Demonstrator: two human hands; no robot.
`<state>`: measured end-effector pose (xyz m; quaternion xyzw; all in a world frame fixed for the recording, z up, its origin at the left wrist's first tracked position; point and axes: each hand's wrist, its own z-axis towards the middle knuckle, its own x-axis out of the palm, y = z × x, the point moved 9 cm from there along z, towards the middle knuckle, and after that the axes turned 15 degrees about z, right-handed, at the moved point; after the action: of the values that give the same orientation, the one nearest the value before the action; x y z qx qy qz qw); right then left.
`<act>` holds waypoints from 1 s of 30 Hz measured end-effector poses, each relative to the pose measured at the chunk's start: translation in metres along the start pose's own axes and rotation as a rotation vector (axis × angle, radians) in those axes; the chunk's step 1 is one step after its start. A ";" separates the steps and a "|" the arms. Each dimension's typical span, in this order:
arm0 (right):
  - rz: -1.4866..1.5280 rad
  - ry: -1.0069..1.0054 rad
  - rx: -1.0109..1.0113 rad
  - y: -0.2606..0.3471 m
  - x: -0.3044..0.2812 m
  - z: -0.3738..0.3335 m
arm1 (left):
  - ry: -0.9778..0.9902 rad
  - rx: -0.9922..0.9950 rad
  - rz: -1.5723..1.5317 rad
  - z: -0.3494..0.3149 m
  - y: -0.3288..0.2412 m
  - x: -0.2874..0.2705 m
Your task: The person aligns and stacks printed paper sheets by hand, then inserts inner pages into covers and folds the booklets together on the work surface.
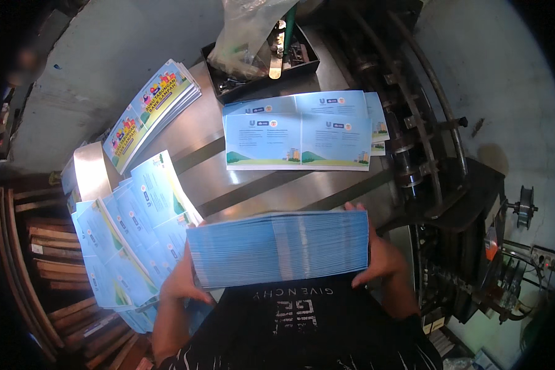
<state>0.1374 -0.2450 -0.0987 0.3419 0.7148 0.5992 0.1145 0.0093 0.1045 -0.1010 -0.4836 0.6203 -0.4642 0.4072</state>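
A thick stack of blue printed booklets (277,250) is held upright in front of my chest, its many edges facing up toward me. My left hand (185,277) grips its left end and my right hand (377,256) its right end, thumbs on the near side, most fingers hidden behind or beneath. Beside my left arm lies a fanned heap of light blue printed sheets (126,228). Beyond the held stack, a neat pile of similar sheets (299,142) rests on the metal table (194,179).
Further left leans a row of colourful printed covers (151,108) near a curved metal strip (97,169). At the back sits a black tray (262,89) with tools and a plastic bag (246,37). Machine bars (425,117) stand right; wooden slats (58,246) lie lower left.
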 end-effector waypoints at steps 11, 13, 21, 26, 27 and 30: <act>0.043 -0.230 -0.179 -0.010 0.009 0.000 | -0.253 -0.291 0.107 -0.029 0.054 0.028; 0.086 -0.234 -0.222 -0.013 0.006 0.002 | -0.234 -0.350 0.358 -0.026 0.058 0.027; 0.149 -0.300 -0.154 -0.029 -0.003 0.007 | -0.401 -0.206 0.037 -0.022 0.061 0.026; 0.140 -0.287 -0.220 -0.024 -0.004 0.007 | -0.450 -0.124 0.088 -0.026 0.057 0.019; 0.153 -0.280 -0.230 -0.026 -0.006 0.008 | -0.415 -0.155 0.129 -0.026 0.059 0.020; 0.101 -0.227 -0.312 -0.017 -0.001 0.011 | -0.394 -0.182 0.152 -0.025 0.054 0.024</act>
<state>0.1384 -0.2382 -0.1176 0.4207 0.5778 0.6653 0.2158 -0.0311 0.0906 -0.1488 -0.5516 0.6026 -0.2710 0.5090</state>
